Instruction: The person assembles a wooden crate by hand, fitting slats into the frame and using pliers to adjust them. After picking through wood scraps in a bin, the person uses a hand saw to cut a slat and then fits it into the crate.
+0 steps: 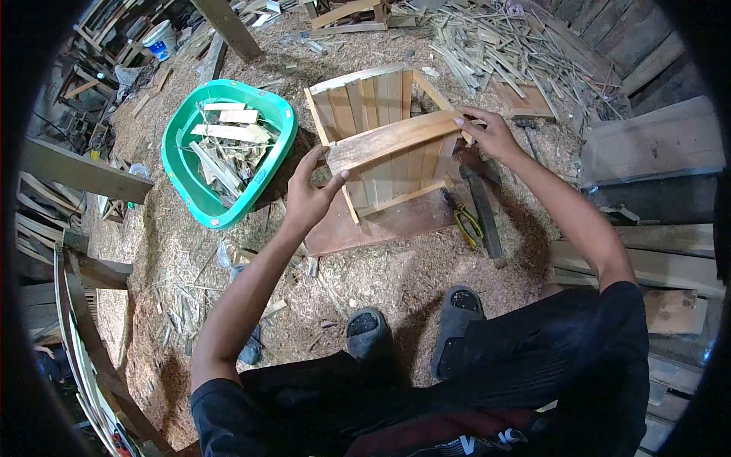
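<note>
A short wooden board [396, 142] lies across a slatted wooden frame [371, 99], crossing its middle at a slight tilt. My left hand [306, 196] grips the board's left end, with the thumb below and the fingers at the upper corner. At the other end, my right hand [491, 135] closes on the board's right corner beside the frame's side rail. The frame rests on a flat reddish-brown panel [343, 231] on the floor. Just right of the frame are pliers with yellow and black handles [467, 227] and a hammer [483, 209].
A green plastic tub [173, 174] of wood offcuts stands to the left. Wood shavings cover the floor. Thin scrap sticks [499, 57] pile up at the back right, and planks [647, 247] are stacked at right. A wooden post [228, 30] rises behind the tub.
</note>
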A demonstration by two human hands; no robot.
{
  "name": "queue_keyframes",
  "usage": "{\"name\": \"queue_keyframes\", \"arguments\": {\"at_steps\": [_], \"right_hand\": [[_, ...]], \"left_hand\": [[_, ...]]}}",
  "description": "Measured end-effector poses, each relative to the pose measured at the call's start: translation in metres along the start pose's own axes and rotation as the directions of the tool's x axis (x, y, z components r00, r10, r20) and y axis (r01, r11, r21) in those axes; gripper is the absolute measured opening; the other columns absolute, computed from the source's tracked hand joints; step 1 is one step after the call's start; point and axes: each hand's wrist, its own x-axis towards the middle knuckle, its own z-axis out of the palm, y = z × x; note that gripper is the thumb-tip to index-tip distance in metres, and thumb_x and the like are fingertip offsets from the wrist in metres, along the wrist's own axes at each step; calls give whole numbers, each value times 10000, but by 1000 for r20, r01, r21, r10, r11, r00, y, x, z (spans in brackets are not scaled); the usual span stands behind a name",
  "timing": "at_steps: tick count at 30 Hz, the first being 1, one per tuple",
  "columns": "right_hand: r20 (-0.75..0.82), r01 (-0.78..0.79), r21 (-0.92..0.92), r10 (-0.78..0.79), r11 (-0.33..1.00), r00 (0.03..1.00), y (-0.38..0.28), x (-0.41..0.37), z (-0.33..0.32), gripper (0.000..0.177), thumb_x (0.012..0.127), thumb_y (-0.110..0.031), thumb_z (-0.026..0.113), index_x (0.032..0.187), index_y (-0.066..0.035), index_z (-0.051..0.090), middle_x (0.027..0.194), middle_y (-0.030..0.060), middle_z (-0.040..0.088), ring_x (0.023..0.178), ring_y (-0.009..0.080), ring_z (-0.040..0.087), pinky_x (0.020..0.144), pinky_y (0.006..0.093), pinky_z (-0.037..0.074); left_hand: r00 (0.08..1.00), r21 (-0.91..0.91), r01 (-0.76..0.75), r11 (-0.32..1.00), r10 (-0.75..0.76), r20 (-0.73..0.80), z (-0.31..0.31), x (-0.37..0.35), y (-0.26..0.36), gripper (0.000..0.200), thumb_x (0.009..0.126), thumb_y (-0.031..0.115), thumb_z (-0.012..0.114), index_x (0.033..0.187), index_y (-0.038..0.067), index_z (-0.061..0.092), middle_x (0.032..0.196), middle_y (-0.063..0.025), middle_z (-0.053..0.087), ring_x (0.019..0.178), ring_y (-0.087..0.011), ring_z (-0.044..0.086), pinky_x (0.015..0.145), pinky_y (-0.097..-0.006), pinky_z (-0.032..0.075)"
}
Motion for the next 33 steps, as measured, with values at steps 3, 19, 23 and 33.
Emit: {"name": "queue_keyframes", "arguments": {"at_steps": [3,19,23,33], "right_hand": [[30,-58,126,55,990,998,-3,-2,-1,445,902,-289,704,1236,-10,610,1127,116,655,985,153,618,857,309,506],[217,-476,540,432,694,875,-39,6,7,345,934,-219,649,1183,-65,467,1054,98,538,968,241,612,875,402,584],[236,-489,557,436,672,868,-40,4,8,338,932,-206,652,1187,-71,476,1073,100,541,986,221,611,845,386,566],[114,-148,573,101,806,988,-3,20,-24,354,928,-127,645,1214,9,487,1044,94,600,922,163,608,758,302,537]], "left_hand": [[998,-33,40,999,-38,48,-6,4,1,620,807,253,782,1312,9,517,1276,-174,577,1124,-277,601,948,-375,498],[820,-510,570,644,-483,307,7,28,-1,511,921,252,628,1357,38,470,1290,-131,553,1214,-253,507,1031,-408,396],[798,-485,600,636,-434,418,7,33,-18,275,941,278,542,1124,76,578,1069,-59,571,1063,-184,514,958,-425,411],[770,-513,635,578,-415,485,0,-1,-3,516,890,169,543,1388,97,431,1229,-83,537,1115,-196,502,961,-412,403]]}}
